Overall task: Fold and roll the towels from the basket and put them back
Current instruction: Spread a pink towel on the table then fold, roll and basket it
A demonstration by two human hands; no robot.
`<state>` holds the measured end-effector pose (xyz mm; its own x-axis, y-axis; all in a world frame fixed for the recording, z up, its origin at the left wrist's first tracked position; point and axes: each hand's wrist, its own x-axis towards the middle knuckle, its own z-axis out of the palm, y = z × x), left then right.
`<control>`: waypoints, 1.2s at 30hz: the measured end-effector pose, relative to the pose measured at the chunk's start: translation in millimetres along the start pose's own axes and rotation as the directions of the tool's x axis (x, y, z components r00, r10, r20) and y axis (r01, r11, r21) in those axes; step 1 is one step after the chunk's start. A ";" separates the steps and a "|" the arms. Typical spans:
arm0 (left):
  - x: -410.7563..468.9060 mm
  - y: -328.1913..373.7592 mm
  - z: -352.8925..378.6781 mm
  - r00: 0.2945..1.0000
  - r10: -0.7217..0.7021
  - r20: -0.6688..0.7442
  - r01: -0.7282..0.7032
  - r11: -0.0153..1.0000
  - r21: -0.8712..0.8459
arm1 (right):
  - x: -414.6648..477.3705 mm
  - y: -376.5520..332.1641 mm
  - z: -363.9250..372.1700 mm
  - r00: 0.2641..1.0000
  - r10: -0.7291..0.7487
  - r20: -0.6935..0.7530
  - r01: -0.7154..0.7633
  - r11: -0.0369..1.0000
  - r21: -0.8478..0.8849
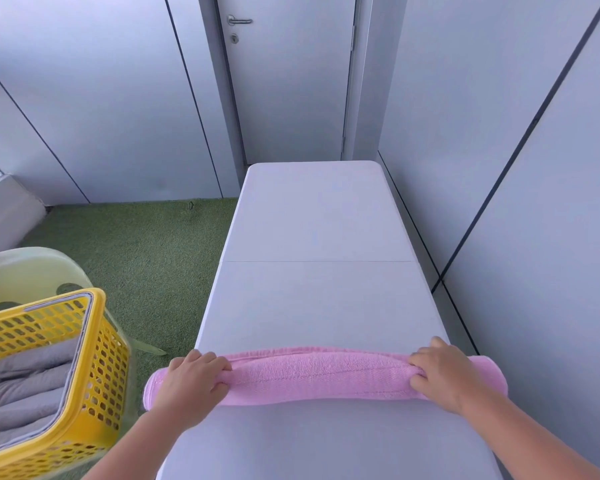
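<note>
A pink towel (321, 375) lies rolled into a long tube across the near part of the white table (319, 299), its ends sticking out past both table edges. My left hand (191, 382) grips the roll near its left end, fingers curled over the top. My right hand (444, 372) grips it near the right end the same way. To the left stands a yellow perforated basket (97, 358) holding several rolled grey towels (25, 382).
The basket sits on a pale green chair (32, 268) over green artificial turf (146, 258). Grey wall panels run close along the table's right side. A closed door (288, 77) stands beyond the table's far end.
</note>
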<state>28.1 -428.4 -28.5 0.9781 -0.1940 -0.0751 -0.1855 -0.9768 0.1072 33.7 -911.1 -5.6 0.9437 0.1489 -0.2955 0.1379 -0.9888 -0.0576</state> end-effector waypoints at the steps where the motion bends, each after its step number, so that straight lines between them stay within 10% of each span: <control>1: -0.2 -0.6 -0.7 0.999 -0.003 0.035 0.004 1.000 -0.027 | 0.2 2.6 -0.9 1.000 0.011 0.003 -0.011 1.000 0.028; 10: 9.2 -0.5 -2.1 0.980 -0.005 -0.199 -0.033 0.982 -0.186 | 3.3 1.0 0.0 0.989 -0.060 -0.138 0.084 0.981 0.176; 20: 11.1 8.7 3.4 0.999 0.002 -0.034 -0.003 0.999 -0.033 | 12.6 -1.8 -4.9 1.000 0.007 -0.022 -0.009 0.995 -0.101; 36: 56.9 143.6 4.3 0.973 0.188 0.132 -0.180 0.981 -0.074 | 49.3 -132.2 7.3 0.987 -0.160 0.030 0.159 0.987 0.022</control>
<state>56.7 -580.1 -21.6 0.9046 -0.3845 -0.1841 -0.3506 -0.9167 0.1917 59.8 -773.0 -19.5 0.9002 0.3054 -0.3106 0.2799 -0.9519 -0.1246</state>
